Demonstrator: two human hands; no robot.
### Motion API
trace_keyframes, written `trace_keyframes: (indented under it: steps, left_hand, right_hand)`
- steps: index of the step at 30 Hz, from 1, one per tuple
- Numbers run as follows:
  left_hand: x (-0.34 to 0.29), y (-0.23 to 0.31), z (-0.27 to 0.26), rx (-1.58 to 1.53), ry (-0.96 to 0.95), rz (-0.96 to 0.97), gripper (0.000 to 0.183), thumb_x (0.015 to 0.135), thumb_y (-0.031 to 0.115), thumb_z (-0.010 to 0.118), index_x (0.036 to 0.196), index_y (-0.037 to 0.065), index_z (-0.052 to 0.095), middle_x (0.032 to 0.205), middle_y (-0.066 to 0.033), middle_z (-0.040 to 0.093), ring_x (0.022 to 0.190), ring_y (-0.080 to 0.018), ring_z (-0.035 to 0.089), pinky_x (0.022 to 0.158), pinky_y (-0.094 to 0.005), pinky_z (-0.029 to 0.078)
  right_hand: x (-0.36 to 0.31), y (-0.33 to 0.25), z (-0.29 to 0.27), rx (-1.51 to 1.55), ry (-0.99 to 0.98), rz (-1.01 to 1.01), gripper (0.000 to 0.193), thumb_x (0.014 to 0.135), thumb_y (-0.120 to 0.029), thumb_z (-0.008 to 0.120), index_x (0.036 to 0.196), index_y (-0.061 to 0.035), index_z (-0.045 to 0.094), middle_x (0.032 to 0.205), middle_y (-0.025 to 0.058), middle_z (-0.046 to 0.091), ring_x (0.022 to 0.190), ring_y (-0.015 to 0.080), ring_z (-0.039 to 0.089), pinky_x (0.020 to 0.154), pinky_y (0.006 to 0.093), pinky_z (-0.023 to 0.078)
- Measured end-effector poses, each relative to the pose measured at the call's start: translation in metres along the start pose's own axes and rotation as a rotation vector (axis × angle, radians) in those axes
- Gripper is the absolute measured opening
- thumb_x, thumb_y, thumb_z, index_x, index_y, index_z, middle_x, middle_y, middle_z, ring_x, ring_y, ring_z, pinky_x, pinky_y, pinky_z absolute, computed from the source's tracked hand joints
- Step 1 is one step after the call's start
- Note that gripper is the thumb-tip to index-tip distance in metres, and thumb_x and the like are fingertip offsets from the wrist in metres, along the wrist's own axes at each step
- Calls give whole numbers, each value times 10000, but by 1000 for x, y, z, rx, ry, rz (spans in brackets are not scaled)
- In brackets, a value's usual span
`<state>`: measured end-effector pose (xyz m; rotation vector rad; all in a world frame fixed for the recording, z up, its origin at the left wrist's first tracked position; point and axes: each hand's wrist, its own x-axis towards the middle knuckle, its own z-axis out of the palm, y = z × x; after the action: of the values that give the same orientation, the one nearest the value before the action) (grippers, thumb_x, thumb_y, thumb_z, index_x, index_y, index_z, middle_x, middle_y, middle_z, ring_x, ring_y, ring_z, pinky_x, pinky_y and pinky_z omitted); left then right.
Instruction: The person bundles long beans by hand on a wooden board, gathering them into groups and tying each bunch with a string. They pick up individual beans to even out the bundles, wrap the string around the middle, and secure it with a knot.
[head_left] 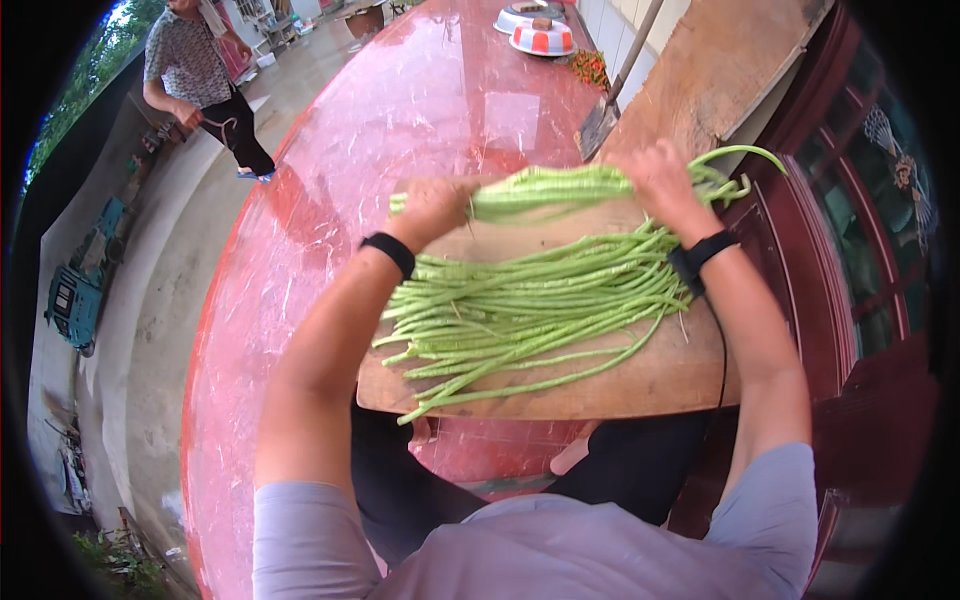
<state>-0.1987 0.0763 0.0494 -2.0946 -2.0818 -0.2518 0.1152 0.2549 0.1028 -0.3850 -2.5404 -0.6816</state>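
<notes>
A bundle of long green beans point(550, 190) is stretched between my two hands, above the far part of a wooden board point(600, 405). My left hand point(432, 208) is closed around the bundle's left end. Around its right part my right hand point(663, 188) is wrapped, and a few bean ends curl out past it. Nearer to me, a wide pile of long green beans point(530, 300) lies across the board, with several ends reaching toward its near left corner. Each wrist wears a black band.
Red tiled floor point(400, 100) surrounds the board. Beyond stand covered bowls point(542, 38), red peppers point(590, 68) and a shovel point(600, 125) beside a leaning wooden panel point(700, 75). A dark red door point(800, 230) is at right. Another person point(205, 75) stands at far left.
</notes>
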Motion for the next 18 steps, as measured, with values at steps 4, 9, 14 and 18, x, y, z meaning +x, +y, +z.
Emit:
trace_keyframes:
  steps: [4,9,14,18]
  left_hand:
    - [2,18,34,-7,-213,-143,321,744,72,595,1052,150,640,926,-179,636,920,-364,616,804,-474,476]
    - [-5,10,25,-27,-262,-134,525,744,133,640,1259,177,544,1266,-190,514,1232,-355,457,1003,-516,366]
    - [-26,6,21,160,-97,-77,877,730,267,714,1477,188,262,1303,-168,485,1282,-377,381,1106,-574,190]
    - [-53,28,3,35,-200,-3,654,824,396,661,1374,131,428,1323,-151,486,1295,-376,362,1060,-560,256]
  right_hand:
    - [-51,-1,47,177,-447,286,469,719,-30,614,1152,-210,629,1043,64,637,1030,273,570,983,491,315]
    - [-54,9,38,403,-648,403,566,697,-50,611,1246,-185,579,1232,74,597,1215,266,494,991,452,343]
    - [-72,2,36,212,-131,250,445,730,-52,570,1169,-113,604,1143,94,626,1114,280,548,961,453,368]
    - [-54,-31,2,638,-206,306,231,843,-215,567,1015,-69,618,1010,112,650,965,299,598,873,425,440]
